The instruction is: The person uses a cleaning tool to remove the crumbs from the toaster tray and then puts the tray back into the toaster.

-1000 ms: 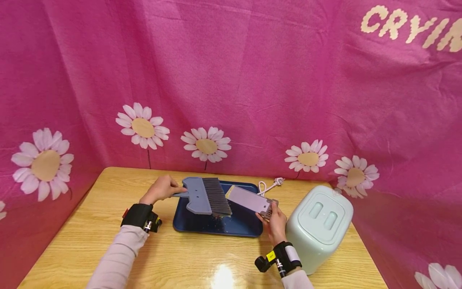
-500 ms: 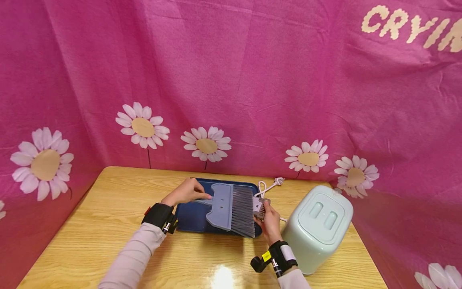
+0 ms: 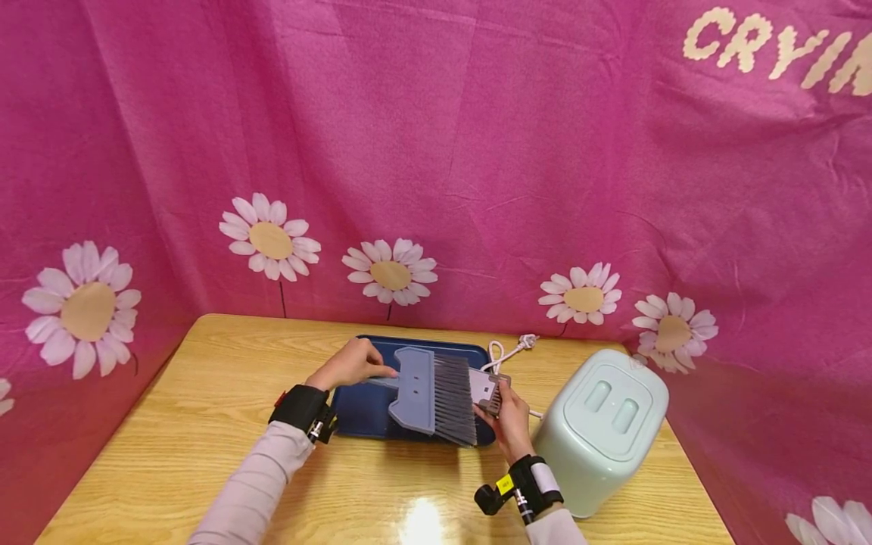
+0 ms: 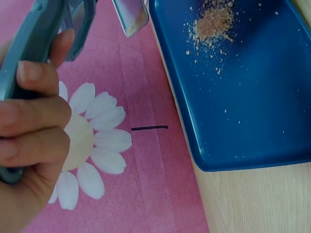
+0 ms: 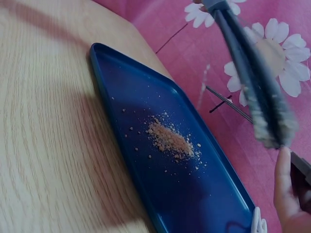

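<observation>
My left hand (image 3: 350, 365) grips the handle of a blue-grey brush (image 3: 415, 392) with dark bristles, held above a navy tray (image 3: 357, 415). Pale crumbs cling to its bristle tips in the right wrist view. In my right hand (image 3: 514, 424) is a small flat lilac dustpan (image 3: 482, 384) with a grey toothed end, held by that end. The bristles overlap the dustpan in the head view, hiding most of it. A heap of tan crumbs (image 5: 170, 141) lies on the tray, hidden by the brush in the head view, with loose bits scattered around it.
A pale mint lidded bin (image 3: 599, 431) stands to the right of my right hand. Behind the tray's right end lies a white cord with a plug (image 3: 527, 342). A pink flowered cloth (image 3: 463, 189) hangs around the wooden table (image 3: 225, 393).
The brush has moved right from the tray's left part until its bristles overlap the dustpan, my left hand moving with it. Over the last half second it has shifted only slightly.
</observation>
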### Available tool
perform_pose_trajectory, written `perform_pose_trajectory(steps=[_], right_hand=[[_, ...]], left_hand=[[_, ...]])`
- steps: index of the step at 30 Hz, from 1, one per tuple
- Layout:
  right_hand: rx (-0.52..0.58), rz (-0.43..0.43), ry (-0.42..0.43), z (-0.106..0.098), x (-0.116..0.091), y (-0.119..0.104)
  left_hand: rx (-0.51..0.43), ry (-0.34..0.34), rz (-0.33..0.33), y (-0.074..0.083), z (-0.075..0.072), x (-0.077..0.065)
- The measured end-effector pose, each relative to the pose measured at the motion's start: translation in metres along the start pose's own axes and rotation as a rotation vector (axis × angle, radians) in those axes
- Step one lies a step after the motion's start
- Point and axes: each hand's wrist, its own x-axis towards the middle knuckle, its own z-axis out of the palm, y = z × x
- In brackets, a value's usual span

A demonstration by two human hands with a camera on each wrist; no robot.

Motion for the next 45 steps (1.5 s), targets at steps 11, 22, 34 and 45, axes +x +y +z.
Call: perform_pose_trajectory(steps=[11, 22, 34, 45], right_hand=[[-0.014, 0.030, 0.034, -0.005, 0.002, -0.004], [0.005, 0.036, 0.044, -0.009, 0.003, -0.005], [-0.027, 0.048, 0.052, -0.010, 0.002, -0.007], [-0.030, 0.044, 0.052, -0.009, 0.000, -0.010]], left_hand=[[0.047, 0.063, -0.121, -0.004, -0.008, -0.007], [0.120, 0.094, -0.318, -0.003, -0.013, -0.010], [0.131, 0.102, -0.381, -0.004, -0.014, -0.013], [0.121, 0.086, -0.353, -0.004, -0.017, -0.014]])
